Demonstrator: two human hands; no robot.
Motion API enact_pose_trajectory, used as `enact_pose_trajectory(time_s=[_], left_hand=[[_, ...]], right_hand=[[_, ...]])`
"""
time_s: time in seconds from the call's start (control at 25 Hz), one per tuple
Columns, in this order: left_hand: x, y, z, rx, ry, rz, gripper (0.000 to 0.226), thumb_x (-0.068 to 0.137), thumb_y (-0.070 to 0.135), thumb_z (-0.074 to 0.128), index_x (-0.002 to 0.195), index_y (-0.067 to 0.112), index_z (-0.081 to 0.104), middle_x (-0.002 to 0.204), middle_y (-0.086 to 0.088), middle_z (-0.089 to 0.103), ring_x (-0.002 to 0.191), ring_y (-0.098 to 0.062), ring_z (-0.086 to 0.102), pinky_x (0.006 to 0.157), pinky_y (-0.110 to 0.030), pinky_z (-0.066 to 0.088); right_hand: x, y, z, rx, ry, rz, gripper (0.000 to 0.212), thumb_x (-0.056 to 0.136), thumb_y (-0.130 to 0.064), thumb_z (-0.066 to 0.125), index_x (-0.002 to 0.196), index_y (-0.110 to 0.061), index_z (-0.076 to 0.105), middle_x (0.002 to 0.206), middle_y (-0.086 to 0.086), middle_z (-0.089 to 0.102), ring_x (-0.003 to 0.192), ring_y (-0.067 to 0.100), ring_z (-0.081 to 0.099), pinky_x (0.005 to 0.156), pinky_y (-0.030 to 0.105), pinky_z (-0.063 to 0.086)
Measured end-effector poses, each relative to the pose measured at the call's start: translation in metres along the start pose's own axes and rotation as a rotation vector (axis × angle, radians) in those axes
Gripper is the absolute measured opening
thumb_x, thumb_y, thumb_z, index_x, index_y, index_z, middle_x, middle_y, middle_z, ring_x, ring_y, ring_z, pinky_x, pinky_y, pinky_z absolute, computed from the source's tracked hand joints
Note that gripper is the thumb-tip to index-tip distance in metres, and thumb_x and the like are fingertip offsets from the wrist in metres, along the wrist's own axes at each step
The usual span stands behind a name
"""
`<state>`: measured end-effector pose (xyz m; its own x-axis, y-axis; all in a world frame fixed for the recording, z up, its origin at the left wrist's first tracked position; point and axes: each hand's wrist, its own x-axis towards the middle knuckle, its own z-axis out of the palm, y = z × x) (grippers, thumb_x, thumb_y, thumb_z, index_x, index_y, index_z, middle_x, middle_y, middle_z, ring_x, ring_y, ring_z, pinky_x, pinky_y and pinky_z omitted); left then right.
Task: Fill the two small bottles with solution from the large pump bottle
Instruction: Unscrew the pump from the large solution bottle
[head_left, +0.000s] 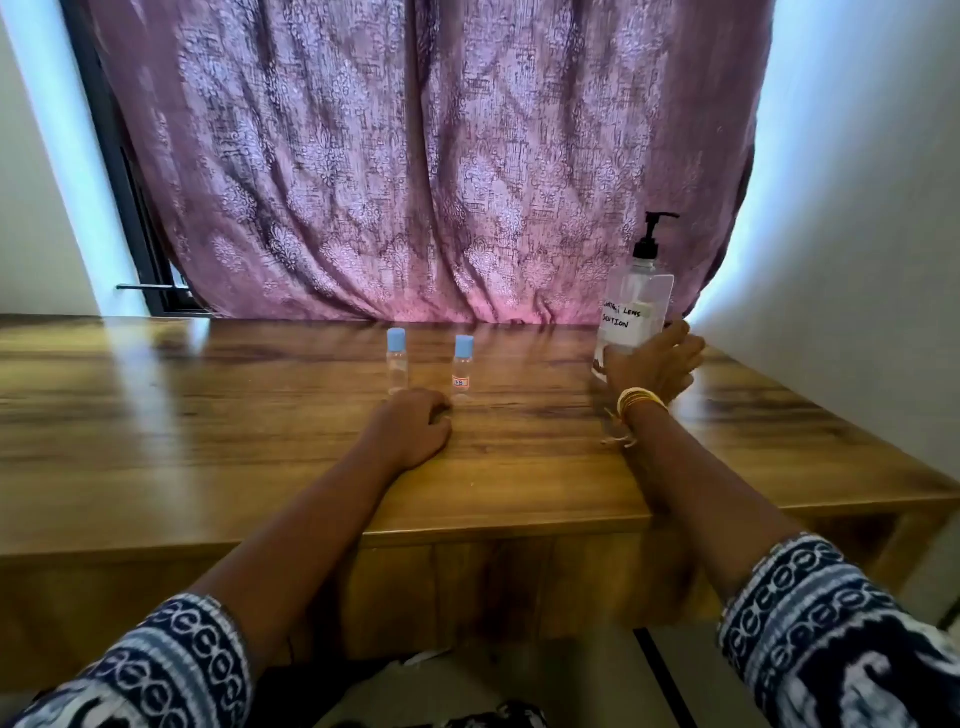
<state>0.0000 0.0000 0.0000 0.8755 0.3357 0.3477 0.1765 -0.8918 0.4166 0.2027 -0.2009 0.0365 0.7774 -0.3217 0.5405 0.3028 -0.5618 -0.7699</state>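
Observation:
Two small clear bottles with blue caps stand upright side by side near the back of the wooden table. The left small bottle is plain; the right small bottle carries a small orange label. My left hand rests on the table just in front of them, fingers curled, holding nothing. The large clear pump bottle, with a black pump and a white handwritten label, stands at the back right. My right hand is wrapped around its lower part and hides its base.
A purple patterned curtain hangs right behind the table's back edge. White walls close in on both sides, the right one near the pump bottle. The table's front edge runs beneath my forearms.

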Motion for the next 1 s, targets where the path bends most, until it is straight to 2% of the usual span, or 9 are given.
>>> enact_pose_trajectory(time_s=[0.08, 0.2, 0.28, 0.4, 0.56, 0.68, 0.8, 0.92, 1.0], left_hand=[[0.004, -0.002, 0.000, -0.018, 0.018, -0.005, 0.035, 0.088, 0.026, 0.056, 0.122, 0.018, 0.063, 0.126, -0.007, 0.063, 0.112, -0.024, 0.058, 0.096, -0.037, 0.046], [0.008, -0.005, 0.001, -0.021, 0.018, -0.008, 0.033, 0.087, 0.024, 0.056, 0.119, 0.018, 0.064, 0.122, -0.006, 0.064, 0.109, -0.022, 0.058, 0.093, -0.037, 0.047], [0.009, -0.005, 0.002, -0.026, 0.015, 0.002, 0.032, 0.087, 0.023, 0.056, 0.118, 0.018, 0.064, 0.122, -0.005, 0.064, 0.109, -0.022, 0.057, 0.094, -0.038, 0.047], [0.009, -0.007, 0.002, -0.044, 0.008, -0.009, 0.033, 0.087, 0.022, 0.057, 0.119, 0.018, 0.064, 0.122, -0.005, 0.064, 0.110, -0.022, 0.057, 0.095, -0.037, 0.047], [0.006, -0.006, -0.001, -0.113, 0.013, -0.033, 0.032, 0.086, 0.019, 0.058, 0.117, 0.018, 0.066, 0.120, -0.006, 0.064, 0.107, -0.021, 0.058, 0.091, -0.033, 0.045], [0.001, -0.004, -0.004, -0.219, 0.005, -0.032, 0.025, 0.085, 0.018, 0.063, 0.109, 0.018, 0.070, 0.115, -0.004, 0.067, 0.104, -0.019, 0.060, 0.092, -0.032, 0.046], [-0.007, -0.001, -0.010, -0.425, -0.033, 0.038, 0.020, 0.088, 0.019, 0.064, 0.107, 0.020, 0.069, 0.111, -0.002, 0.068, 0.102, -0.015, 0.062, 0.091, -0.034, 0.048], [-0.014, 0.004, -0.017, -0.955, -0.081, -0.012, 0.022, 0.092, 0.008, 0.057, 0.114, 0.005, 0.056, 0.104, -0.010, 0.064, 0.086, -0.014, 0.068, 0.072, -0.027, 0.056], [-0.016, 0.006, -0.024, -1.215, -0.094, -0.043, 0.036, 0.088, 0.015, 0.062, 0.120, 0.003, 0.051, 0.105, -0.010, 0.066, 0.081, -0.013, 0.069, 0.064, -0.024, 0.056]], right_hand=[[0.011, 0.002, 0.000, 0.060, -0.104, 0.100, 0.091, 0.059, -0.034, 0.079, 0.135, -0.017, 0.032, 0.132, 0.015, 0.045, 0.122, 0.038, 0.046, 0.094, 0.051, 0.045], [0.022, 0.012, 0.006, 0.217, -0.303, 0.178, 0.072, 0.060, -0.033, 0.079, 0.122, -0.016, 0.047, 0.119, 0.010, 0.063, 0.106, 0.034, 0.063, 0.086, 0.040, 0.052], [0.021, 0.017, 0.008, 0.211, -0.349, 0.162, 0.063, 0.060, -0.038, 0.081, 0.115, -0.017, 0.056, 0.114, 0.009, 0.069, 0.101, 0.032, 0.065, 0.084, 0.036, 0.052], [0.014, 0.016, 0.015, 0.233, -0.426, 0.092, 0.068, 0.055, -0.043, 0.085, 0.112, -0.016, 0.061, 0.111, 0.008, 0.071, 0.095, 0.026, 0.067, 0.085, 0.037, 0.055], [-0.015, 0.003, -0.001, 0.362, -0.674, -0.094, 0.069, 0.055, -0.040, 0.088, 0.114, -0.015, 0.064, 0.105, -0.003, 0.071, 0.090, 0.016, 0.067, 0.079, 0.031, 0.055], [-0.036, 0.000, -0.013, 0.496, -0.924, -0.092, 0.079, 0.048, -0.039, 0.091, 0.118, -0.013, 0.064, 0.114, 0.004, 0.072, 0.102, 0.023, 0.069, 0.091, 0.047, 0.055], [-0.059, -0.009, -0.018, 0.636, -1.160, -0.045, 0.081, 0.052, -0.030, 0.093, 0.124, -0.011, 0.061, 0.121, 0.009, 0.069, 0.111, 0.029, 0.066, 0.097, 0.052, 0.051], [-0.083, -0.028, -0.023, 0.676, -1.214, -0.071, 0.064, 0.067, -0.007, 0.084, 0.126, -0.004, 0.057, 0.122, 0.012, 0.068, 0.112, 0.029, 0.066, 0.095, 0.047, 0.054], [-0.095, -0.038, -0.021, 0.676, -1.219, -0.109, 0.059, 0.071, -0.002, 0.080, 0.126, -0.004, 0.057, 0.122, 0.011, 0.067, 0.112, 0.028, 0.065, 0.095, 0.045, 0.054]])
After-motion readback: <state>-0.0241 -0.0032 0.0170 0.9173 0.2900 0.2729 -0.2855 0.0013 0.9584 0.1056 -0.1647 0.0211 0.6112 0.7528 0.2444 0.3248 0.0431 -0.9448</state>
